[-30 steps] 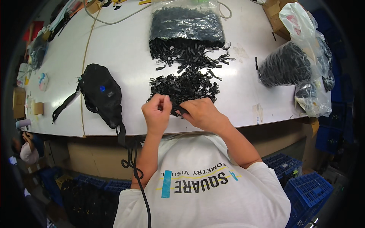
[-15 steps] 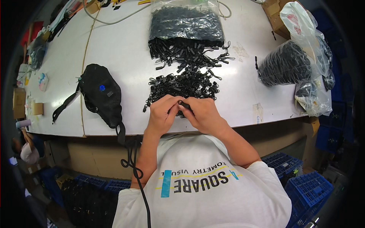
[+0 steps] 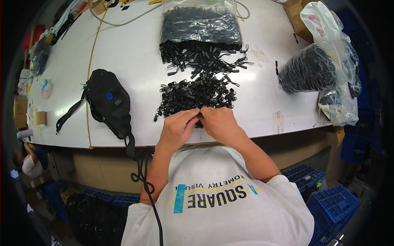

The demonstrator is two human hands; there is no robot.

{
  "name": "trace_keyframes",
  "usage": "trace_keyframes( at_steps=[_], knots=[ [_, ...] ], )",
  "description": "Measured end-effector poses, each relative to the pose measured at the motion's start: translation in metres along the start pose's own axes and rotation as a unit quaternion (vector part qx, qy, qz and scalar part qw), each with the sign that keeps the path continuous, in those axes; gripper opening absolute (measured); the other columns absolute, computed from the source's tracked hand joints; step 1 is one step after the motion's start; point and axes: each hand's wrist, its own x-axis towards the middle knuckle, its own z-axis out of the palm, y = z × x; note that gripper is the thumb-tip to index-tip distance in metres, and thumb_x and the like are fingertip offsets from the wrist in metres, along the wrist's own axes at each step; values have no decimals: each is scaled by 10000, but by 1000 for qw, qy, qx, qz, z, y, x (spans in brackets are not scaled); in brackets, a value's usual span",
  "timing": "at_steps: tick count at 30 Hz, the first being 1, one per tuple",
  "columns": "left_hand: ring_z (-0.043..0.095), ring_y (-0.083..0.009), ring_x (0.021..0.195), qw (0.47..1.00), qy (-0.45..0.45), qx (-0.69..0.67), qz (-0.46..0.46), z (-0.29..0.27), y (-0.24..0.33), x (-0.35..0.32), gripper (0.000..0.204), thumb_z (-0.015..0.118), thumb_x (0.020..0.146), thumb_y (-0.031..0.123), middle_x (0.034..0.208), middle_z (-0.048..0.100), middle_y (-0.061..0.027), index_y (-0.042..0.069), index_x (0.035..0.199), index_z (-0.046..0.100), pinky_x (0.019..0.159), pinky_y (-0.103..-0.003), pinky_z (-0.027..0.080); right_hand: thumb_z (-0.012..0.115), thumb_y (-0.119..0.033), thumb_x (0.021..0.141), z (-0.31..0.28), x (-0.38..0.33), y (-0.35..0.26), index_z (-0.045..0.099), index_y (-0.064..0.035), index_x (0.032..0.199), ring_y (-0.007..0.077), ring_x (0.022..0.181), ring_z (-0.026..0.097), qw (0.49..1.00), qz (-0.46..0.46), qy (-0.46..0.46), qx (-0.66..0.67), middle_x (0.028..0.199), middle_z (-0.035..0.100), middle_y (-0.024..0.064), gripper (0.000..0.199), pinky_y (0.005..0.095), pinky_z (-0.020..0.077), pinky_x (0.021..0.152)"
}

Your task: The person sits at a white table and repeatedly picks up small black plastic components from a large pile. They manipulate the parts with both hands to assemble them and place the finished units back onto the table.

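At the table's front edge my left hand (image 3: 177,128) and my right hand (image 3: 222,125) meet at their fingertips. Both are closed in a pinch around a small black zipper pull (image 3: 200,115), mostly covered by the fingers. Just beyond them lies a heap of small black pieces (image 3: 193,95) that look like zipper sliders. Behind that heap, black cord-looped zipper pulls (image 3: 201,57) spill out of a clear plastic bag (image 3: 201,26) packed with more of them.
A black mesh pouch (image 3: 108,102) with a strap and cord lies to the left. On the right sit filled clear plastic bags (image 3: 308,69) by a cardboard box (image 3: 297,16). Blue crates (image 3: 332,207) stand below the table. Another person (image 3: 32,164) is at far left.
The zipper pull showed between my hands before; now my fingers cover most of it. My right hand has turned slightly and its fingertips have closed in against the left ones.
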Motion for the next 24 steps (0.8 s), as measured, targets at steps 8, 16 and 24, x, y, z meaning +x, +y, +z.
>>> trace_keyframes(
  at_steps=[8, 16, 24],
  knots=[
    [543, -165, 688, 972, 32, -210, -102, 5, -7, -9, 134, 616, 765, -77, 809, 539, -77, -16, 881, 584, 620, -259, 441, 638, -198, 810, 0, -5, -5, 553, -63, 794, 287, 573, 624, 999, -19, 3, 27, 665, 609, 89, 161, 415, 476, 486],
    [405, -128, 724, 921, 104, -371, -60, 22, 6, -17, 200, 693, 702, -70, 806, 481, -45, 13, 843, 578, 661, -245, 342, 681, -144, 725, -16, -12, -23, 523, -81, 687, 256, 503, 560, 994, -49, 79, 61, 584, 538, 47, 174, 382, 401, 435],
    [475, -206, 605, 969, 172, 33, 176, 2, 1, 6, 116, 726, 753, 6, 687, 499, -52, 20, 820, 632, 583, -335, 396, 636, -106, 794, -27, -7, -23, 550, -49, 694, 291, 457, 524, 965, -57, 68, 247, 535, 511, 96, 144, 373, 404, 440]
  ],
)
